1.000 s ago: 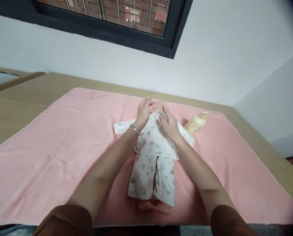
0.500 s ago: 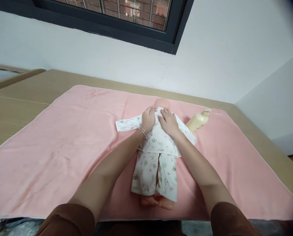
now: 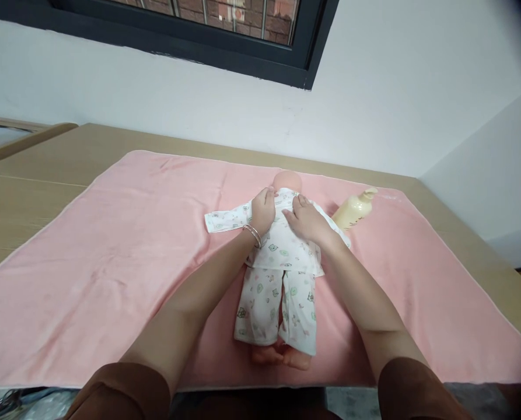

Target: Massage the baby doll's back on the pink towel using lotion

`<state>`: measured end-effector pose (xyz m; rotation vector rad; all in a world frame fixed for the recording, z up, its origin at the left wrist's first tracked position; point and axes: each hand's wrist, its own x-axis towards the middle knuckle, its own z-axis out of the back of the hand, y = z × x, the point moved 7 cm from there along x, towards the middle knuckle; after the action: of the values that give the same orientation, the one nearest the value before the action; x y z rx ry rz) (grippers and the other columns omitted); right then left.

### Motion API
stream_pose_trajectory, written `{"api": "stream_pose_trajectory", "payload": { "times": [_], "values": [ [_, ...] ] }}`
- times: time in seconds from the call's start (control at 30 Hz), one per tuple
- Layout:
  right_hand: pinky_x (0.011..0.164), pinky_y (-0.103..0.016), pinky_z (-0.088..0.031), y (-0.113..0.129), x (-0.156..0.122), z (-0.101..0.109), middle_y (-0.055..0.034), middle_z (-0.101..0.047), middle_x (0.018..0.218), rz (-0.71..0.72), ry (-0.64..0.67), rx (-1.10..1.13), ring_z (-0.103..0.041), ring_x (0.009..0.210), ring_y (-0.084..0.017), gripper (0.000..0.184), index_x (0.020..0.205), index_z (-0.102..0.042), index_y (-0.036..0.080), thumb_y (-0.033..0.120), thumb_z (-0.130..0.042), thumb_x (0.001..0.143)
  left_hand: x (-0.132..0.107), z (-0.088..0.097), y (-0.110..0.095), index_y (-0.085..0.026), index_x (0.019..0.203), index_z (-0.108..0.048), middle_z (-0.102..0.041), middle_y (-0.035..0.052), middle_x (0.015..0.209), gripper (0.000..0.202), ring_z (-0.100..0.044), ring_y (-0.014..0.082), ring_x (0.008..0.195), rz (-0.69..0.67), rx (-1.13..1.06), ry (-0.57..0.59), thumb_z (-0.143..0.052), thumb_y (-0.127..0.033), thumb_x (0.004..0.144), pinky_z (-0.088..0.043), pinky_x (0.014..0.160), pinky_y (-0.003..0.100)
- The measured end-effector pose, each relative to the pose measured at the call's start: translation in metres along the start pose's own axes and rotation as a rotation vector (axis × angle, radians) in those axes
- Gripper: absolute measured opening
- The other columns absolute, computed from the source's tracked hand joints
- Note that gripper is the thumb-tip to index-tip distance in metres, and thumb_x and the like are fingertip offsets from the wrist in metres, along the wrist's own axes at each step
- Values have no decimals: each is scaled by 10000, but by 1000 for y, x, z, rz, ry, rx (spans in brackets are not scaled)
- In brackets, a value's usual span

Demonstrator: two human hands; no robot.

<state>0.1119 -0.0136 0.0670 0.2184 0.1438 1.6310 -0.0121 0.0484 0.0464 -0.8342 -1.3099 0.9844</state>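
A baby doll [image 3: 287, 180] lies on the pink mat with its head away from me and its bare feet towards me. It wears a white printed shirt [image 3: 280, 256] and matching trousers [image 3: 258, 306]. Curled at the shirt's left shoulder, near the collar, is my left hand [image 3: 264, 211], a bracelet on its wrist; its fingers appear closed on the cloth, with the tips partly hidden. My right hand [image 3: 309, 221] rests flat on the right side of the shirt's chest, fingers stretched out. The shirt's left sleeve [image 3: 225, 220] spreads out flat to the side.
A cream pump bottle [image 3: 353, 211] lies tilted on the mat beside the doll's right sleeve. The pink mat [image 3: 155, 245] covers much of a wooden table [image 3: 45, 154], which meets a white wall under a dark window frame [image 3: 299, 67].
My right hand has slid slightly to the right and down over the shirt. My left hand stays at the shoulder. The camera view has shifted a little.
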Motion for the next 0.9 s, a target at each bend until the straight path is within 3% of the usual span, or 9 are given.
{"api": "stream_pose_trajectory", "payload": {
  "times": [0.17, 0.27, 0.4, 0.53, 0.63, 0.77, 0.9],
  "values": [
    [1201, -536, -191, 3, 10, -2, -239, -286, 1567, 9, -161, -9, -227, 1479, -353, 598, 1498, -331, 12, 370, -303, 1020, -5, 0, -10, -194, 927, -639, -712, 88, 991, 416, -648, 195, 982, -127, 94, 34, -285, -399, 1005, -480, 913, 301],
    [1193, -524, -210, 17, -3, -3, -244, -283, 1566, 26, -112, -116, -241, 1471, -364, 581, 1505, -316, 10, 329, -303, 1020, -7, 0, -10, -192, 926, -642, -712, 95, 985, 416, -646, 204, 972, -162, 134, 47, -284, -388, 1008, -481, 899, 312],
    [1140, -472, -311, 26, -26, 8, -276, -374, 1506, 38, -2, -254, -360, 1411, -358, 550, 1464, -364, -17, 303, -326, 1017, -7, -3, -9, -192, 892, -638, -702, 95, 960, 413, -635, 218, 957, -199, 278, 58, -275, -349, 1010, -482, 894, 346],
    [1039, -445, -395, 9, -19, 18, -243, -552, 1349, -20, -47, -191, -503, 1269, -340, 483, 1293, -542, 30, 343, -286, 1028, -4, -10, -11, -179, 930, -649, -691, 108, 1003, 328, -617, 237, 1010, -195, 510, 101, -336, -267, 976, -473, 955, 379],
    [1013, -457, -386, -12, -2, 14, -242, -614, 1237, -116, -118, -140, -540, 1192, -347, 528, 1215, -581, 35, 426, -276, 1032, -3, -17, -13, -156, 1039, -654, -678, 130, 1109, 266, -605, 262, 1095, -161, 639, 194, -430, -237, 923, -462, 1004, 401],
    [1032, -440, -351, -15, 9, 8, -228, -634, 1200, -38, -218, -142, -539, 1180, -334, 432, 1169, -603, 41, 341, -333, 1014, -5, -24, -16, -135, 1106, -644, -660, 150, 1143, 307, -586, 295, 1129, -183, 729, 276, -471, -306, 917, -447, 1023, 444],
    [907, -389, -431, -17, 9, 7, -173, -681, 1035, -31, -306, -73, -604, 1003, -308, 376, 1084, -651, 89, 335, -386, 982, -8, -24, -14, -129, 1168, -626, -634, 159, 1168, 362, -563, 302, 1148, -217, 732, 259, -484, -353, 922, -429, 1037, 458]
  ]
}}
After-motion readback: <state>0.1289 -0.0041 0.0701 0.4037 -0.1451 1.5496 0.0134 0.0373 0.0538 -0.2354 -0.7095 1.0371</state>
